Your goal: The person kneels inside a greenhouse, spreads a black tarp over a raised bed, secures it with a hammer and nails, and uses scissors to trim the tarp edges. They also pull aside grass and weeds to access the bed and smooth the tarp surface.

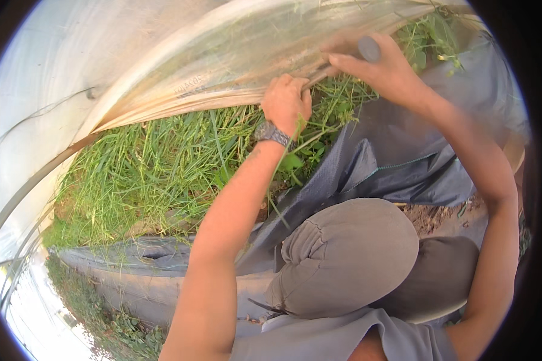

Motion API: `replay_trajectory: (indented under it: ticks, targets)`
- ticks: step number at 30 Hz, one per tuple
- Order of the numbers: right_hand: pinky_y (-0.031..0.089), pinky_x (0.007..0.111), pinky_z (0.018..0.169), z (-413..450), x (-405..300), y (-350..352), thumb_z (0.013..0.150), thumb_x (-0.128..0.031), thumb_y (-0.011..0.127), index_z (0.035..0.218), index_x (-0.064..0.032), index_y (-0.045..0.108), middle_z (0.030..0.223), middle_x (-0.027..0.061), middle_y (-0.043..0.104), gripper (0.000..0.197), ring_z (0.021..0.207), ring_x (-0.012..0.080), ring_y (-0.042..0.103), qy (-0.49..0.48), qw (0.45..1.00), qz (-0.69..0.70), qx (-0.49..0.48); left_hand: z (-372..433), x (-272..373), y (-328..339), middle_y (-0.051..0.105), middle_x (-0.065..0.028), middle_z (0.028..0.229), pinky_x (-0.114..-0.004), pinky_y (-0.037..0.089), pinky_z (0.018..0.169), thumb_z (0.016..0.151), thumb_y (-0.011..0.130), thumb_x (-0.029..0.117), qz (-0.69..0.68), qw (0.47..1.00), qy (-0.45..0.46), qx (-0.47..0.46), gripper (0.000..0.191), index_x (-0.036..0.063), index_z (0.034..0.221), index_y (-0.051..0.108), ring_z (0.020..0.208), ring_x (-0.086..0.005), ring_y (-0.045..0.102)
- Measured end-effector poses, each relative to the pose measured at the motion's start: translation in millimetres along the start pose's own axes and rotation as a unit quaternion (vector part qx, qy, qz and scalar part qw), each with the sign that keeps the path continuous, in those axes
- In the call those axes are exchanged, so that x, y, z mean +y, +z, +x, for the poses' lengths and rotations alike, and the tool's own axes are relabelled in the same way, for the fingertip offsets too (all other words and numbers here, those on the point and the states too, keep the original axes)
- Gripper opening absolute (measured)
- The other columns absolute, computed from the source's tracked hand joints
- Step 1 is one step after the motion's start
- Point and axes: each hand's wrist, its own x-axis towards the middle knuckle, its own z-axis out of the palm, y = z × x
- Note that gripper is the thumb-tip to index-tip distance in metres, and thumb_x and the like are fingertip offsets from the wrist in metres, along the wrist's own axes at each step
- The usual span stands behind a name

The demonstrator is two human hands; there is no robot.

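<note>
My left hand point(287, 103), a watch on its wrist, grips the gathered lower edge of a translucent plastic film point(235, 72), which bears faint printing. To the right, my right hand point(384, 67) is closed around a tool with a dark, round-ended handle point(369, 49). The rest of that tool is hidden or blurred, so its kind is unclear. The right thumb and fingertips are close to the film's edge; whether they touch it is hard to tell. Tall green grass point(171, 158) grows just below the film.
Dark woven ground cover point(388, 149), creased and with a green stitched line, lies right of the grass. My bent knees point(352, 257) are just below it. A curved hoop pipe point(31, 180) runs along the left. Leafy plants point(113, 316) grow at lower left.
</note>
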Motion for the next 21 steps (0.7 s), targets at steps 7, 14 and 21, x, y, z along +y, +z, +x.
replay_trajectory:
  ticks: [7,14,21]
  targets:
    - [0.057,0.038,0.075,28,13,18,0.089,-0.025,0.075,0.104,-0.0005,0.074,0.09,0.0128,0.077,0.029,0.08,0.0214,0.072,0.005,0.993,-0.108,0.046,14,-21,-4,0.075,-0.0068,0.086,-0.042,0.057,0.071,0.08,0.081,0.026,-0.026,0.999,0.014,-0.022,0.015,0.0159,0.091,0.082,0.077,-0.029,0.072]
    - [0.055,0.051,0.073,38,43,44,0.086,-0.038,0.073,0.096,0.0,0.075,0.09,0.0264,0.073,0.039,0.083,0.0459,0.069,-0.074,0.951,-0.299,-0.012,14,-23,0,0.073,-0.0068,0.084,-0.045,0.056,0.07,0.077,0.08,0.024,-0.015,0.998,0.053,-0.018,0.013,0.0173,0.089,0.082,0.079,-0.0316,0.07]
    - [0.055,0.05,0.074,43,49,46,0.086,-0.034,0.072,0.101,-0.0011,0.075,0.091,0.0256,0.073,0.037,0.084,0.0442,0.07,-0.131,0.946,-0.296,-0.024,8,-28,1,0.074,-0.007,0.088,-0.044,0.055,0.071,0.081,0.079,0.025,0.017,0.997,0.079,-0.002,0.016,0.0147,0.092,0.082,0.08,-0.0329,0.071]
